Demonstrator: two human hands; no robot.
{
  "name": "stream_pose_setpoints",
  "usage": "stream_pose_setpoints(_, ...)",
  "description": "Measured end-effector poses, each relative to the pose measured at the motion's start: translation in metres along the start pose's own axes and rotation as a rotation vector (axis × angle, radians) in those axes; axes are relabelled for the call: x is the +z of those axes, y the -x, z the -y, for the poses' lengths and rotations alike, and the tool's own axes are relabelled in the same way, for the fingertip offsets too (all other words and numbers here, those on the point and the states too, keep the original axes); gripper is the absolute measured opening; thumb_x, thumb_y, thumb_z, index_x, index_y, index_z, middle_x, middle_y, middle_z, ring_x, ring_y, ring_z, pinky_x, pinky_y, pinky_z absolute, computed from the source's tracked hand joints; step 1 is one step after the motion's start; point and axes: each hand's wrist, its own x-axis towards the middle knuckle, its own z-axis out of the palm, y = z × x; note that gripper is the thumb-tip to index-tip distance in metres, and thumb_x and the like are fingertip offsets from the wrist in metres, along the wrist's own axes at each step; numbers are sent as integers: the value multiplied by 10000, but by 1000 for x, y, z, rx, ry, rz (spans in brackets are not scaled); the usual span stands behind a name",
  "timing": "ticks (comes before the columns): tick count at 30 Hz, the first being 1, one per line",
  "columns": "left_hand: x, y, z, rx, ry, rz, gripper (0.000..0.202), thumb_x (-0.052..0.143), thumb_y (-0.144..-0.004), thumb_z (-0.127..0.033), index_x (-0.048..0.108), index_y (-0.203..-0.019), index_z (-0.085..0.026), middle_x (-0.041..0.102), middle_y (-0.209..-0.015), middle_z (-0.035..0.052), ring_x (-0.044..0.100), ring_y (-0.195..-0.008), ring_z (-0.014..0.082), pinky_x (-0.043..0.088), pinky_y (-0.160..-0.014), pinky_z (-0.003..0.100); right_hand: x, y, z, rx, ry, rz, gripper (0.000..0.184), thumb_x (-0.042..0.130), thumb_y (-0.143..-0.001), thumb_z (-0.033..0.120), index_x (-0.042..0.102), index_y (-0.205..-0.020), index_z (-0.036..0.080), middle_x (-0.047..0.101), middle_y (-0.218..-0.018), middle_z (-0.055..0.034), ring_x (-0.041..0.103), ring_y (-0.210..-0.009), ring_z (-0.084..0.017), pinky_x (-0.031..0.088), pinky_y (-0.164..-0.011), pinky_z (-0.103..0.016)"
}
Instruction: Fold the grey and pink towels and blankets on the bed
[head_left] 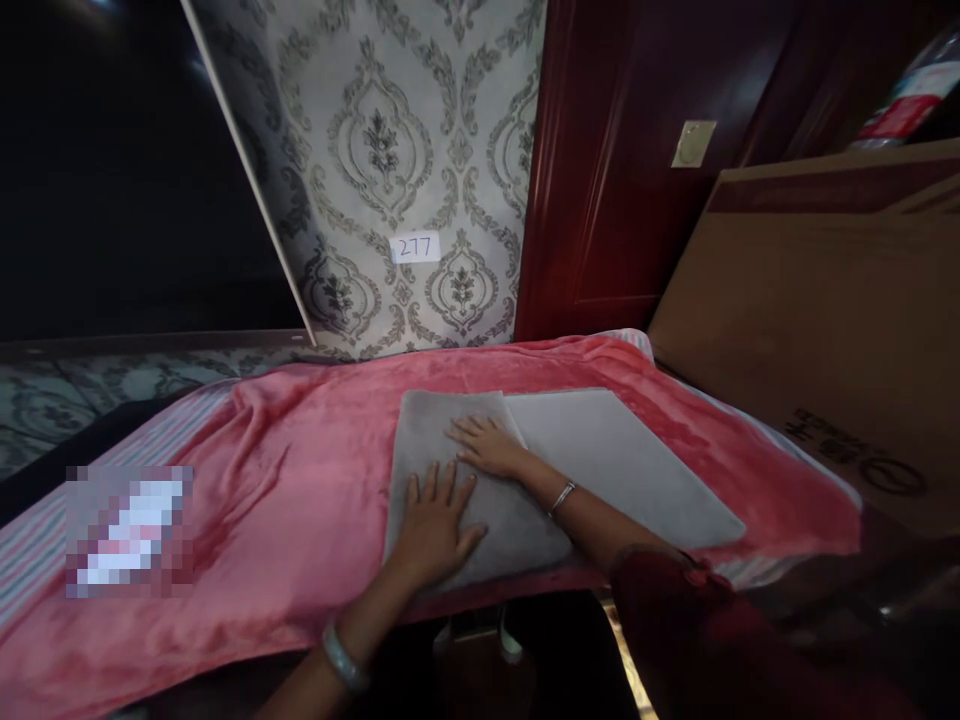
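Observation:
A grey towel (600, 450) lies on a pink blanket (300, 480), its left part folded over into a thicker layer. My left hand (433, 520) rests flat on the folded part near its front edge, fingers spread. My right hand (487, 445) lies flat on the same fold a little farther back, by the fold's inner edge, fingers stretched out to the left. Both wrists wear bracelets. Neither hand grips anything.
The blanket covers a striped surface (45, 560). A large cardboard box (825, 330) leans at the right. Behind are patterned wallpaper with a "277" label (415, 247), a dark red wooden door (622, 170) and a white rod (247, 170) leaning on the wall.

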Motion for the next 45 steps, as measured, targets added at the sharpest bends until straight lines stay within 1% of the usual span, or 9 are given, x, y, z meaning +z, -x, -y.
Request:
stream_pose_setpoints(8, 15, 3, 12, 22, 8, -5, 727, 551, -910, -556, 353, -1574, -334, 214, -1677, 118, 134, -1545, 435, 135, -1180, 742, -7, -30, -69, 126, 7, 20, 612, 451, -1013, 540, 375, -1574, 306, 261, -1659, -60, 204, -1534, -306, 106, -1238, -545)
stream_pose_setpoints(14, 19, -1, 15, 33, 5, -45, 714, 577, -894, -555, 389, -1554, -355, 273, -1661, 114, 189, -1534, 435, 176, -1171, 737, -15, -34, -81, 324, -46, -19, 595, 423, -1030, 475, 374, -1578, 248, 299, -1643, -97, 256, -1519, -285, 157, -1236, -511)
stream_pose_setpoints(18, 23, -3, 18, 26, -10, -79, 686, 570, -892, -542, 431, -1536, -350, 302, -1650, 109, 227, -1524, 435, 192, -1174, 721, -19, 18, -95, 446, -33, -60, 593, 468, -1010, 456, 388, -1569, 274, 288, -1646, -103, 240, -1523, -304, 183, -1214, -567)
stream_pose_setpoints(22, 14, -9, 18, 17, -43, -57, 671, 529, -911, -543, 449, -1533, -306, 305, -1648, 125, 220, -1522, 443, 194, -1175, 717, -26, 116, -124, 659, -9, -127, 562, 462, -1014, 442, 401, -1557, 309, 270, -1656, -74, 214, -1527, -329, 182, -1189, -633)
stream_pose_setpoints(25, 4, -18, -1, 37, -33, 29, 682, 502, -933, -522, 417, -1553, -252, 266, -1656, 155, 188, -1530, 441, 188, -1185, 698, -32, 186, -143, 884, 46, -161, 540, 446, -1022, 438, 438, -1535, 269, 311, -1639, -103, 276, -1503, -342, 226, -1176, -626)
stream_pose_setpoints(28, 3, -23, -37, 209, 23, 133, 673, 521, -939, -492, 375, -1568, -305, 256, -1667, 124, 164, -1539, 426, 170, -1185, 709, -40, 231, -151, 1026, 104, -199, 518, 454, -1014, 409, 514, -1472, 174, 462, -1532, -189, 443, -1400, -344, 360, -1118, -551)
stream_pose_setpoints(32, 19, -22, -75, 300, -12, 80, 712, 624, -884, -503, 409, -1547, -359, 239, -1681, 85, 97, -1529, 495, 102, -1155, 780, -50, 254, -149, 1053, 118, -211, 442, 499, -977, 340, 627, -1328, 105, 625, -1325, -234, 578, -1245, -335, 435, -1032, -451)
stream_pose_setpoints(37, 36, -15, -75, 347, -69, 7, 702, 616, -900, -470, 403, -1553, -321, 258, -1678, 91, 149, -1534, 459, 137, -1181, 747, -56, 256, -152, 1086, 26, -216, 360, 541, -946, 321, 715, -1154, 85, 680, -1207, -232, 651, -1099, -297, 467, -915, -361)
stream_pose_setpoints(45, 56, 0, -82, 435, -118, -55, 751, 437, -860, -41, 353, -1574, -259, 291, -1668, 76, 184, -1548, 370, 183, -1203, 708, -76, 265, -160, 1060, -408, -286, 304, 651, -841, 344, 726, -1023, 112, 738, -997, -123, 654, -833, -211, 502, -722, -296)
